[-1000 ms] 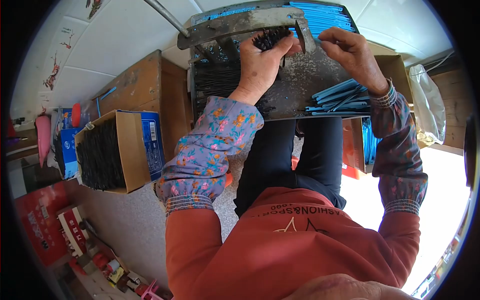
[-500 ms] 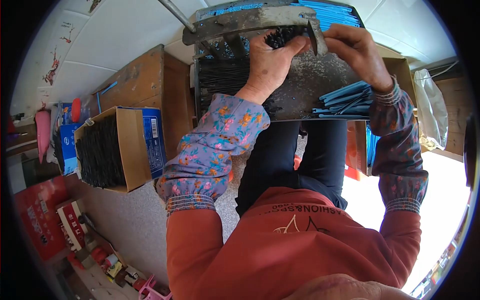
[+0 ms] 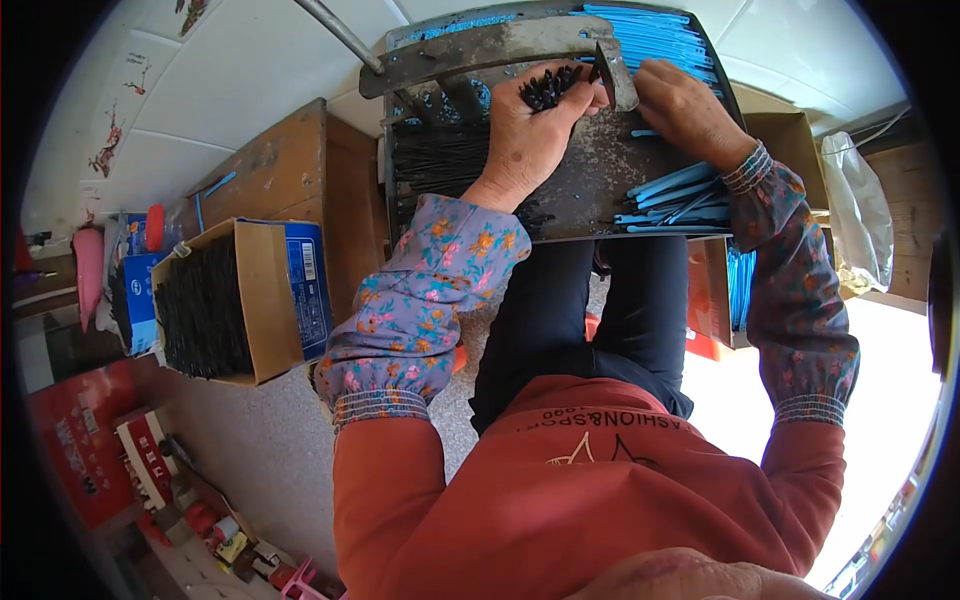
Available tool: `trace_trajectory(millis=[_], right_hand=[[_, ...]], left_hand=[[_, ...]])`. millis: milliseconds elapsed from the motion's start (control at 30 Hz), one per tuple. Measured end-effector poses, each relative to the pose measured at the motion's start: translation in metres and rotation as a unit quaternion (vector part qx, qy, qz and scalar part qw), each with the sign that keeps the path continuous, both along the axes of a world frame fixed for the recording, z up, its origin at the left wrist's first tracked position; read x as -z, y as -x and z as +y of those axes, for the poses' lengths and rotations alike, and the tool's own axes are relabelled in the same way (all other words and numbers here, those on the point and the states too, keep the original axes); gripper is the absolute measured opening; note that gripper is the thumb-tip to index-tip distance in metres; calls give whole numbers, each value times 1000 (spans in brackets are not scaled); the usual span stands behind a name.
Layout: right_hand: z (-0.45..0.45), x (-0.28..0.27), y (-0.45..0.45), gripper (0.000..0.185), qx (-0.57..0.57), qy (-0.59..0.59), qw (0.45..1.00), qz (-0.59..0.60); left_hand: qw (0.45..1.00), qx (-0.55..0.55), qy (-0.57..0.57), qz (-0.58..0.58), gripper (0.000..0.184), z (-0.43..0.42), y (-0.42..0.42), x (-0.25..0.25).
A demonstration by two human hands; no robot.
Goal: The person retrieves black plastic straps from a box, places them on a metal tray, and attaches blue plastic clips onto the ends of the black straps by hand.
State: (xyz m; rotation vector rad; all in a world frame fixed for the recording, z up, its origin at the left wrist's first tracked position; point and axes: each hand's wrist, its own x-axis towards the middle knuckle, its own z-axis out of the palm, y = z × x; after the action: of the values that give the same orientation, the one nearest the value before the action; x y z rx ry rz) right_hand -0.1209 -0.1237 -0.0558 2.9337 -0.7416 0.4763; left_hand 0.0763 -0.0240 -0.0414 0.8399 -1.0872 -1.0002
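My left hand [image 3: 535,135] is closed around a bundle of thin black strips [image 3: 550,88], their ends pointing up past the fingers. Its thumb and fingertips are beside an upright metal blade [image 3: 617,78] at the end of a worn metal bar [image 3: 480,55]. On the blade's other side, my right hand [image 3: 690,115] has its fingers curled together; what they pinch is hidden. A blue strip [image 3: 645,133] pokes out below that hand, and I cannot tell whether it is held. Nearer me, a pile of blue strips [image 3: 675,197] lies on the dark metal tray [image 3: 600,180].
More blue strips [image 3: 650,40] lie at the tray's far right, and black strips [image 3: 440,155] at its left. A cardboard box [image 3: 275,300] full of black strips stands left, beside a wooden cabinet [image 3: 275,155]. A metal rod [image 3: 340,35] slants down to the bar.
My right hand has moved down and slightly left, close to the tray. A blue strip now shows beneath it. My left hand still grips the black bundle, shifted slightly left.
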Motion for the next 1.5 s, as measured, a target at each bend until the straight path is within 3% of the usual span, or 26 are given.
trace_trajectory(millis=[133, 267, 467, 633, 800, 933, 967, 1100, 1133, 1267, 1500], right_hand=[[2, -6, 1, 13, 14, 22, 998, -57], [2, -9, 0, 10, 3, 16, 999, 33], [0, -12, -2, 9, -61, 25, 997, 26], [8, -26, 5, 18, -18, -74, 997, -15], [4, -15, 9, 17, -119, 13, 993, -14], [26, -45, 1, 9, -12, -244, 959, -140], [31, -44, -3, 9, -13, -247, 959, -139], [43, -46, -17, 7, 40, -479, 806, -345], [39, -47, -17, 7, 40, -480, 806, -344], [15, -56, -15, 5, -94, -197, 957, -191], [14, -43, 13, 7, -71, -288, 924, -240]], left_hand=[[1000, 12, 11, -21, 9, -2, 1, -1], [999, 11, 21, -29, 9, -2, -3, 2], [999, 3, -8, -40, 9, -2, 0, -2], [1000, -8, 10, -24, 9, -4, -3, 2], [999, 10, 1, 35, 10, -9, -4, 10], [999, 13, 9, 42, 12, -11, -6, 11], [999, 12, 6, 43, 12, -9, -6, 12], [999, -6, 9, 44, 10, -10, 1, 6], [999, -7, 8, 44, 10, -11, 1, 5], [999, -29, -24, -35, 5, -10, -1, 5], [995, -65, 6, -74, 5, -6, -2, 10]])
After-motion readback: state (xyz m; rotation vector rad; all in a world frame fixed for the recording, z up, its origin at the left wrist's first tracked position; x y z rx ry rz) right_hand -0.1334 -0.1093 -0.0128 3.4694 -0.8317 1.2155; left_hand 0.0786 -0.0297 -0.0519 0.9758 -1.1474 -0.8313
